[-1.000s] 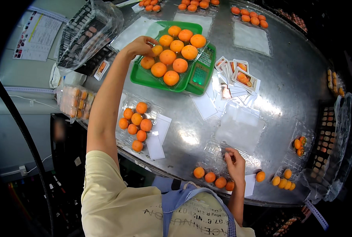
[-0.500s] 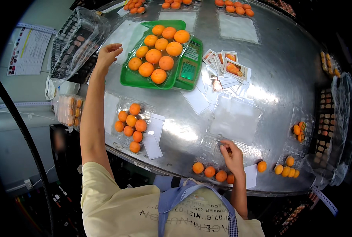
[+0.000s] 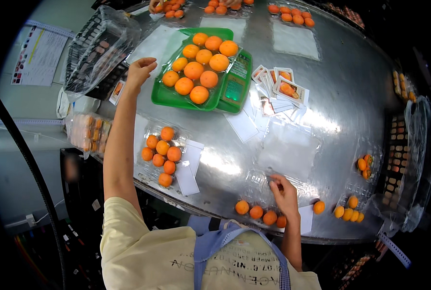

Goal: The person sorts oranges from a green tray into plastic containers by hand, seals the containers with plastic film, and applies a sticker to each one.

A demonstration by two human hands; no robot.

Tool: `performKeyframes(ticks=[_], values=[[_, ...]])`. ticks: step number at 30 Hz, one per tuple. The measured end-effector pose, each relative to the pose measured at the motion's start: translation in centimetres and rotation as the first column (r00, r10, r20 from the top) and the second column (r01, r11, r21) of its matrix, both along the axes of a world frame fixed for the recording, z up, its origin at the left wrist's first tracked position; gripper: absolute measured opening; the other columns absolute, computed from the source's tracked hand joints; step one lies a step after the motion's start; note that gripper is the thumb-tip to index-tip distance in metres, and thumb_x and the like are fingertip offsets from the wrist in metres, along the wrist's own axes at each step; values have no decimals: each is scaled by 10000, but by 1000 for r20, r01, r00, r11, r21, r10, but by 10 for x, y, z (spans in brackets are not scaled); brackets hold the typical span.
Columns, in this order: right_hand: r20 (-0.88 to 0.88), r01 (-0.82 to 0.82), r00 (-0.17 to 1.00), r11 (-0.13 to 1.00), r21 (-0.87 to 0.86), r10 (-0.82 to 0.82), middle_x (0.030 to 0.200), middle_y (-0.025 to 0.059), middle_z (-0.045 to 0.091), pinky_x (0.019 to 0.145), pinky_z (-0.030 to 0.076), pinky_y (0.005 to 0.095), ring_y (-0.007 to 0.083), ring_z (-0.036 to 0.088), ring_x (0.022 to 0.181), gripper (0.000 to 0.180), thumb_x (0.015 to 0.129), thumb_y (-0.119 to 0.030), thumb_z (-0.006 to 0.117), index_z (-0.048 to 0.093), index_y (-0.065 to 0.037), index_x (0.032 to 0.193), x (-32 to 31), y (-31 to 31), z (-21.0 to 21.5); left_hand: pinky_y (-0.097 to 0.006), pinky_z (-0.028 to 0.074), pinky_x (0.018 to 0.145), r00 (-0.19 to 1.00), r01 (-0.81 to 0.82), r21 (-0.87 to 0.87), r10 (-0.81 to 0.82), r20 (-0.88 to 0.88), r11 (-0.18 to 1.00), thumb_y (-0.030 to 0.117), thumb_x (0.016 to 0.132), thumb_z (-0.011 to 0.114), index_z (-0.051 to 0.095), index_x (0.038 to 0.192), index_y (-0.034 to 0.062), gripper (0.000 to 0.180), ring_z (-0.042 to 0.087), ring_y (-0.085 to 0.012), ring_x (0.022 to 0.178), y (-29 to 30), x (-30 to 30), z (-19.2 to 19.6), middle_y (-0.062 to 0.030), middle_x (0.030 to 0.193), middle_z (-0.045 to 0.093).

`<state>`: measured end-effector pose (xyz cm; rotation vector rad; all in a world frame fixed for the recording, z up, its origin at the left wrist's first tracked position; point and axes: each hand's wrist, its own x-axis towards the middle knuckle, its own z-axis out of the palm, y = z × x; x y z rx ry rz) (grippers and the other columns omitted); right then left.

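Head view: left hand (image 3: pixel 139 75), fingers apart, beside green scale (image 3: pixel 163 98); right hand (image 3: pixel 285 194) (finger closure unclear) by clear tray (image 3: pixel 255 185), near edge of bench (image 3: pixel 215 186).

Head view: left one of a side-by-side fisheye pair worn on my head. Looks steeply down and ahead; picture upright, its left being mine. Nearest to the lens: my shirt (image 3: pixel 147 251) and apron strap (image 3: pixel 199 253), across the bottom. Left hand (image 3: pixel 142 71) falls in the upper left, right hand (image 3: pixel 285 193) right of centre and lower. Centre of frame lies on the desk (image 3: pixel 220 142), whose near edge bows beneath it; the desk extends to the top. Side coverage: wall sheet (image 3: pixel 39 58) at left, bagged crate (image 3: pixel 396 164) at right. Corners dark.
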<state>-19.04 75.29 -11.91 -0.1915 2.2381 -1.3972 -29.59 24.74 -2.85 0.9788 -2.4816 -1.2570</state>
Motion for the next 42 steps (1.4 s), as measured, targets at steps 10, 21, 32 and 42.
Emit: performKeyframes(ticks=[10,21,32,42], values=[[-5,-12,1000,1000,20,12,722,78,578,548,440,243,126,535,600,203,808,-115,580,596,-39,995,1,-4,-2,-255,440,724,981,192,-130,-192,10,973,173,790,612,625,1006,48,250,563,-127,814,6,-15,-17,-46,920,630],[50,-31,998,998,51,29,750,26,542,599,428,212,82,503,675,207,829,-108,562,584,-22,1016,-1,-5,2,-302,466,768,963,269,-185,-265,49,945,248,755,598,638,971,31,309,615,-205,841,19,-37,-29,-111,898,644],[43,-36,999,997,63,34,736,36,546,585,422,227,92,501,657,211,828,-126,561,587,-21,1008,-2,-7,1,-274,461,680,935,333,-235,-289,204,913,291,754,659,618,1027,57,361,573,-152,749,34,-36,-11,-72,867,607],[35,-30,999,997,69,28,731,38,549,574,419,230,93,494,643,206,818,-112,568,591,-23,1003,-2,-8,1,-376,455,745,813,581,-477,-497,304,660,320,769,630,506,1145,172,423,580,-305,847,31,-39,-5,-130,929,594]])
